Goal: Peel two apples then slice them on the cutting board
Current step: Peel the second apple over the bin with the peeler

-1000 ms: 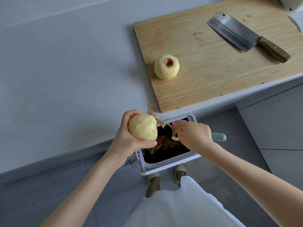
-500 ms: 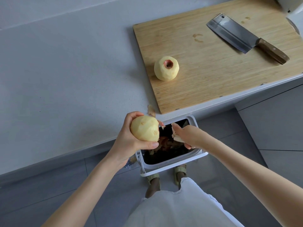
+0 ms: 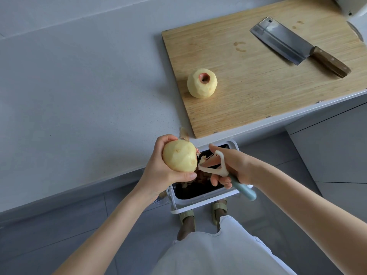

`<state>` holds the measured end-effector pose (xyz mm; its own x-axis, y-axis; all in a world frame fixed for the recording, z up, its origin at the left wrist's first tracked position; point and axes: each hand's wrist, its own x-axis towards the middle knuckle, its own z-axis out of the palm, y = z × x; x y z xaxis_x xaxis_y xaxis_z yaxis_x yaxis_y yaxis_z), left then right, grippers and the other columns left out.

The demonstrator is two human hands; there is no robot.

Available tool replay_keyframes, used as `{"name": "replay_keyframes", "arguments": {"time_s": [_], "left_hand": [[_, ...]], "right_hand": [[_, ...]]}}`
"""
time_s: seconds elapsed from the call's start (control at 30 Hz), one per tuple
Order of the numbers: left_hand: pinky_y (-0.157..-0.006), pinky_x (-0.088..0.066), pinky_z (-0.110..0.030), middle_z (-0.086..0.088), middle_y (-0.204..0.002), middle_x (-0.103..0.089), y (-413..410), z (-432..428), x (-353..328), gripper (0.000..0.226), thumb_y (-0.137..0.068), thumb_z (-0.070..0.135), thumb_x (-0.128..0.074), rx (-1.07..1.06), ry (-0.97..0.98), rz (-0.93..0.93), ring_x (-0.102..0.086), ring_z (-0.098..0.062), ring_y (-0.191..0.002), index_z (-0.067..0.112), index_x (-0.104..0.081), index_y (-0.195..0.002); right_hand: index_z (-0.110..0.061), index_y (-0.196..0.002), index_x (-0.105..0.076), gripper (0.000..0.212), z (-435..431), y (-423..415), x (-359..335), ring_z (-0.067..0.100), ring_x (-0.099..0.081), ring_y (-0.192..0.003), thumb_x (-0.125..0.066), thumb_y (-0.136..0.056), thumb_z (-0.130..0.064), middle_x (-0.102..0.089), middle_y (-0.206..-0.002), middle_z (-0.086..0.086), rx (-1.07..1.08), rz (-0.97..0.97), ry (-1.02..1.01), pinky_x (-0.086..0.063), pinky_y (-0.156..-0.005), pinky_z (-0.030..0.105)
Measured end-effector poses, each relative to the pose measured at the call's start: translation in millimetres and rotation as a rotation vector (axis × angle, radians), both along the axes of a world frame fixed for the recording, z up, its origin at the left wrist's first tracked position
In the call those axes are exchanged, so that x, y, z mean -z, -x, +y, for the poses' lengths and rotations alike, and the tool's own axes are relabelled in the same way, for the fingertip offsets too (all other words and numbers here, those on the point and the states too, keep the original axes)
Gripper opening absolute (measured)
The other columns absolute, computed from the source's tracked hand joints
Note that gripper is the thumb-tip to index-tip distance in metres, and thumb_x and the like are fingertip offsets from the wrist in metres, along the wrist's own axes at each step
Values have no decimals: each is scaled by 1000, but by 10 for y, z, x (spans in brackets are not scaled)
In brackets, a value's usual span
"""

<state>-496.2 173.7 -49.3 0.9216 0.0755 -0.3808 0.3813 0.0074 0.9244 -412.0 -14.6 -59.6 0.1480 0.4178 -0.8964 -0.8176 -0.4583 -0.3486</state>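
Observation:
My left hand [image 3: 158, 171] grips a mostly peeled pale yellow apple [image 3: 179, 155] over the counter's front edge, with a bit of red skin left at its right end. My right hand [image 3: 232, 165] holds a peeler [image 3: 222, 167] with a white head and light blue handle; its blade sits against the apple's lower right side. A second peeled apple [image 3: 202, 83], red skin around its stem hollow, stands on the left part of the wooden cutting board [image 3: 258, 92]. A cleaver [image 3: 294, 44] with a wooden handle lies on the board's far right.
A white bin [image 3: 198, 199] holding peels hangs below the counter edge, under my hands. A peel scrap [image 3: 184, 133] lies on the grey counter [image 3: 79, 96] by the board's near left corner. A white appliance [image 3: 353, 8] stands at the top right.
My right hand has turned and brought the peeler's blade back against the apple's lower right side. The left hand has tilted the apple slightly. The board, cleaver and other apple are unmoved.

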Motion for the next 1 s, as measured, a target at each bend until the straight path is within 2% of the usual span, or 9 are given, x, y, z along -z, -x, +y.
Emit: {"name": "replay_keyframes", "arguments": {"time_s": [0.1,0.23,0.33,0.43,0.53,0.67,0.77,0.87,1.0], "left_hand": [[-79,-48,-13,31,-114,-46,21,-74,29,85,-52,10,-93,24,-210,-101,-50,6,-104,45,-40,-109],[-92,-45,-18,24,-126,-41,82,-166,70,81,-59,27,-86,46,-283,-228,-45,-3,-118,43,-36,-121],[-88,-48,-19,20,-128,-49,96,-218,-7,70,-67,36,-76,-6,19,-171,-49,-2,-118,37,-41,-127],[-82,-50,-24,6,-119,-64,33,-272,-66,38,-85,46,-62,-330,419,33,-58,-12,-113,26,-58,-118],[-72,-54,-29,-5,-111,-69,-37,-309,-76,37,-80,49,-52,-461,518,173,-65,-19,-101,23,-65,-103],[-77,-56,-37,0,-108,-70,-33,-263,-93,29,-89,44,-50,-316,581,245,-67,-17,-98,27,-60,-111],[-86,-52,-53,-13,-129,-59,-2,-162,-82,64,-78,48,-69,-129,692,368,-59,-33,-117,19,-51,-133],[-79,-54,-51,-16,-126,-61,20,-101,-43,89,-49,21,-94,-108,753,378,-62,-37,-110,14,-55,-129],[-71,-56,-47,-13,-116,-63,41,-108,-37,68,-54,-1,-82,-161,628,368,-66,-36,-100,18,-60,-115]], "right_hand": [[-9,-94,-64,63,24,3,-52,12,-36,-36,-30,-91,-62,-66,-87,22,113,260,-229,-32,-43,21],[-14,-84,-51,41,55,72,-95,12,-36,-36,-48,-81,-55,-55,-73,9,305,358,-377,-28,-45,20],[-15,-73,-51,38,77,117,-158,12,-32,-35,-47,-83,-52,-61,-66,9,316,193,-292,-25,-44,22],[-17,-64,-57,41,117,179,-224,14,-34,-35,-48,-89,-48,-64,-70,13,330,13,-180,-25,-44,25],[-11,-70,-61,38,160,289,-285,16,-36,-40,-55,-89,-43,-58,-63,7,345,-251,-94,-27,-42,25],[0,-95,-66,47,155,354,-321,13,-41,-45,-52,-90,-45,-50,-62,4,303,-503,-68,-33,-43,23],[-6,-86,-66,47,127,348,-367,10,-42,-44,-47,-92,-49,-49,-59,1,290,-510,-38,-34,-44,22],[-19,-88,-69,47,101,318,-382,11,-39,-43,-38,-95,-54,-51,-56,1,194,-499,17,-31,-46,24],[-14,-84,-68,53,99,219,-380,11,-42,-35,-32,-98,-50,-64,-61,6,-82,-682,260,-39,-47,22]]}}
